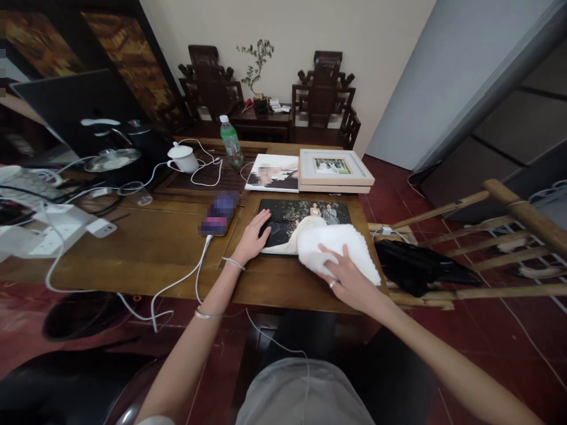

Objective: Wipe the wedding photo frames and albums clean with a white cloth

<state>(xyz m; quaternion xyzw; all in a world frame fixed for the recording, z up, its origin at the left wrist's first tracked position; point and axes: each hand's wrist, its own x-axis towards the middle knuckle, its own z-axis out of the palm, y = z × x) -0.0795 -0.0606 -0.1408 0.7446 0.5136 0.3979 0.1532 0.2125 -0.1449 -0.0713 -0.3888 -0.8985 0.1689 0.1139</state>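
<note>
A dark wedding photo panel (283, 221) lies flat on the wooden table, showing a couple and a long white dress train. My left hand (254, 237) rests at its left edge, fingers stretched out and holding nothing. On the panel's lower right lies a fluffy white cloth (349, 239), which hides that corner. My right hand (348, 277) presses down on this cloth and grips it, with a ring on one finger.
Behind the panel are a white photo print (272, 172) and light wooden frames (336, 171). Left of it lie a phone (219, 213) on a cable, a green-labelled bottle (231, 141), a lidded cup (183, 158) and power strips (57, 230). A bamboo rack (443, 289) stands right.
</note>
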